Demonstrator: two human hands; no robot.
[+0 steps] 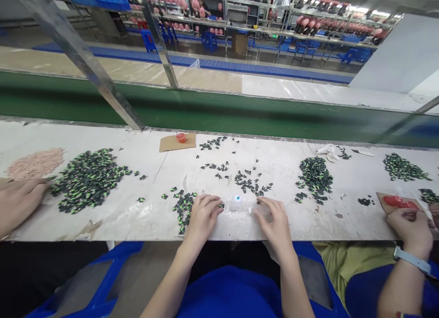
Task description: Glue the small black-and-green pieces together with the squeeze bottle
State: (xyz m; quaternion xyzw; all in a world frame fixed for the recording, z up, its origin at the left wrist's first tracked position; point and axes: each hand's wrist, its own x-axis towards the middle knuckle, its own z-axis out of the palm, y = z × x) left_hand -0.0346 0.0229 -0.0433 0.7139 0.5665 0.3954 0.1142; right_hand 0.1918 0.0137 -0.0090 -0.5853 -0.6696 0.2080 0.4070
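Observation:
My left hand [203, 216] is closed, thumb and index finger pinching a small black-and-green piece [221, 205]. Under and beside that hand lies a small heap of similar black-and-green pieces [184, 208]. My right hand [275, 219] rests over the table with thumb and index finger apart, slightly blurred. Its index fingertip is close to a small dark piece [259, 201]. Between my hands stands a small whitish object with a bright blue spot on top [236, 202]; its kind is unclear. Beyond it, narrow black pieces [250, 183] lie scattered.
A large heap of black-and-green pieces [92, 178] and a pale pink heap [36, 162] lie left, near another person's hand [20, 204]. A red cup [181, 137] sits on cardboard [168, 144]. At right are another heap [314, 178] and a co-worker's hand [411, 229].

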